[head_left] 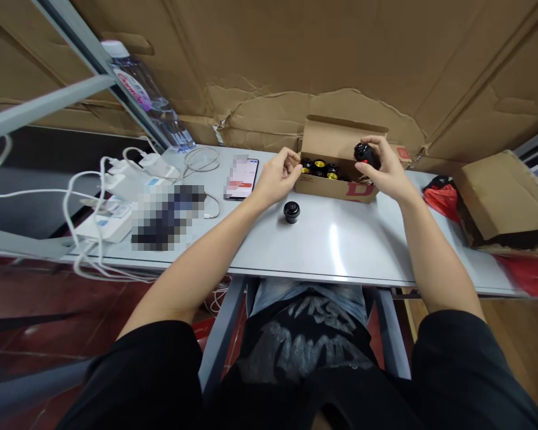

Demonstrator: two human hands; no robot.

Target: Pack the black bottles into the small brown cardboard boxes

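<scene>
Beside our left hand (274, 180), curled narrow though whether on anything we cannot tell, stands the open carton (325, 187), over whose right end our right hand (389, 171) holds a black part (362, 151), best gripped by its sides and clear of the rim.

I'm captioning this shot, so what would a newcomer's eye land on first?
Probably the right hand, holding a black part over the right end of the open cardboard box. Next, the lone round black piece standing on the pale table in front of that box. After those, the bright red material by the brown carton at right.
</scene>
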